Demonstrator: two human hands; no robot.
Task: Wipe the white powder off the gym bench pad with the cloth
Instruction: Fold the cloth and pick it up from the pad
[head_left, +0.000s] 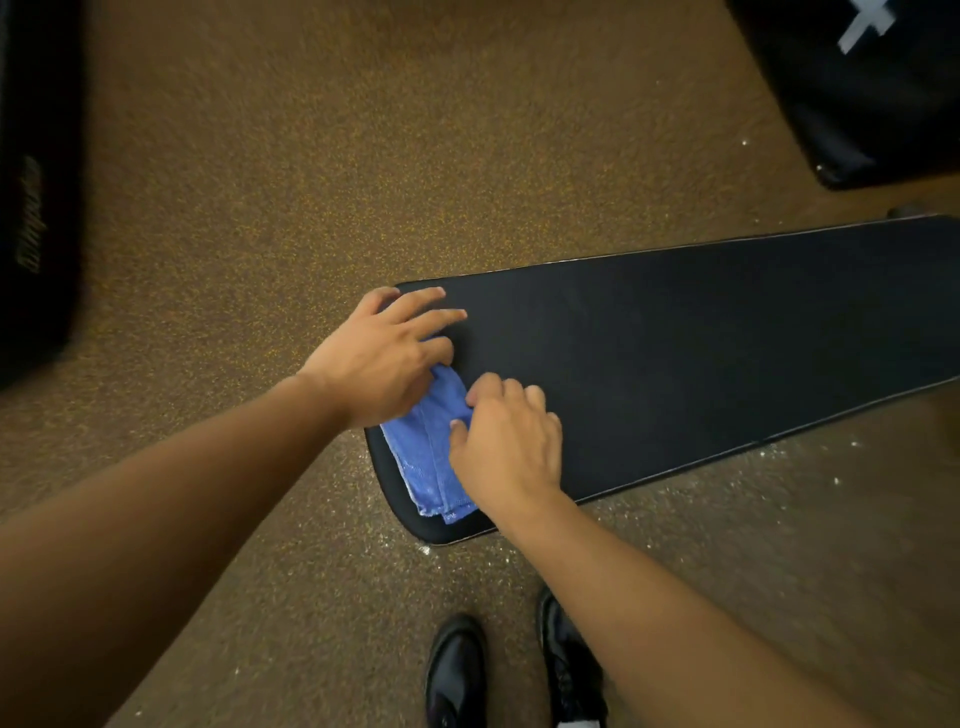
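Note:
A long black bench pad (675, 364) runs from the centre to the right edge. A folded blue cloth (434, 457) lies across its near left end, with white powder on the cloth's lower part. My left hand (384, 353) lies flat on the cloth's upper end, fingers straight and spread over the pad's corner. My right hand (506, 441) covers the cloth's right side, thumb and forefinger pinching a fold of it. The pad's visible surface looks dark, with no clear powder on it.
Brown speckled floor surrounds the bench, with white powder specks (779, 452) scattered along the pad's near side. My two black shoes (457, 670) stand below the pad. Dark equipment sits at the left edge (36, 208) and the top right (872, 93).

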